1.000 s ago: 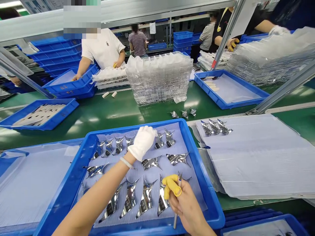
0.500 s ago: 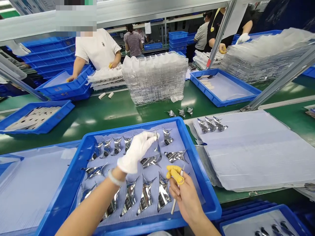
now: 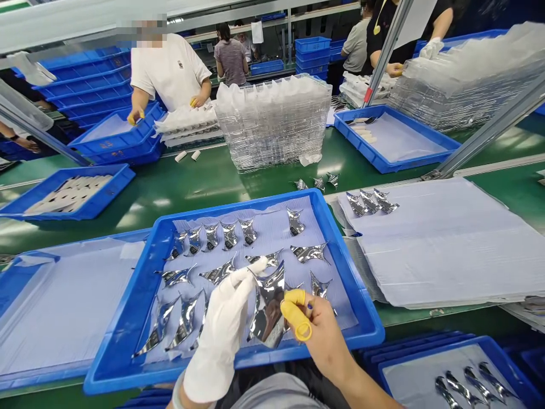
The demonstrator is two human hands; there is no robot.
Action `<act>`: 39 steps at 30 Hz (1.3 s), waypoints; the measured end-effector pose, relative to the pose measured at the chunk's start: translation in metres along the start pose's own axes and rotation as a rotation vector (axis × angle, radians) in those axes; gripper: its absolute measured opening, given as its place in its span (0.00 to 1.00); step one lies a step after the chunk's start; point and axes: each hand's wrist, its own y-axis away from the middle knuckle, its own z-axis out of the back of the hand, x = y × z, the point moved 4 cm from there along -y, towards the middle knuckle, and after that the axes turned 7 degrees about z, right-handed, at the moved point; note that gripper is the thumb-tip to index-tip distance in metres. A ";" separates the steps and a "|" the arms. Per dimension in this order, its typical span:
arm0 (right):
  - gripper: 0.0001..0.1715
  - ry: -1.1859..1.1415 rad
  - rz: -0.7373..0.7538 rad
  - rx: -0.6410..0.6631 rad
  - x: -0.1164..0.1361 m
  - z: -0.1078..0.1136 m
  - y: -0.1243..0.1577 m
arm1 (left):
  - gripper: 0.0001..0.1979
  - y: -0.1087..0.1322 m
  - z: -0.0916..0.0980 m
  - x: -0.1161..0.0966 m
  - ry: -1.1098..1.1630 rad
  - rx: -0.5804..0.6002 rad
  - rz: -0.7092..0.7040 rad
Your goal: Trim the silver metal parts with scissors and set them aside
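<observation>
A shiny, mirror-like curved metal part [image 3: 269,307] with pointed corners is held up over the near side of the blue tray [image 3: 166,227]. My left hand [image 3: 223,318], in a white glove, grips its left side. My right hand [image 3: 317,324], with yellow finger cots on some fingers, pinches its right edge; a small blue tip, perhaps the end of a pen, shows between those fingers. Several similar metal parts [image 3: 230,236] lie in rows on the white sheet in the tray. Some of them are partly hidden behind my hands and the held part.
To the right, a white-covered stack [image 3: 447,244] carries three parts. Behind the tray stand clear plastic trays [image 3: 275,128] and a blue tray [image 3: 395,139]. Another blue tray [image 3: 460,363] with parts is at lower right. Co-workers [image 3: 168,74] work across the green bench [image 3: 204,182].
My left hand has brought a metal part from mid-tray toward me. My right hand now grips its edge as well. The white pen stick seen earlier below my right hand no longer shows there.
</observation>
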 end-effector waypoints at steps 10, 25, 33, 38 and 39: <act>0.14 0.715 0.804 0.055 0.020 -0.002 0.023 | 0.31 0.023 0.010 0.002 -0.293 -0.121 -0.339; 0.26 0.886 0.937 0.048 0.008 0.005 0.018 | 0.15 0.049 -0.003 -0.043 -0.405 -0.159 -0.827; 0.27 0.891 1.007 0.084 -0.001 0.003 0.020 | 0.22 0.048 -0.001 -0.035 -0.426 -0.173 -0.798; 0.27 0.940 0.982 0.121 -0.007 0.001 0.022 | 0.23 0.049 0.000 -0.024 -0.379 -0.174 -0.688; 0.27 0.921 0.969 0.140 -0.006 0.000 0.022 | 0.22 0.049 0.001 -0.023 -0.370 -0.185 -0.678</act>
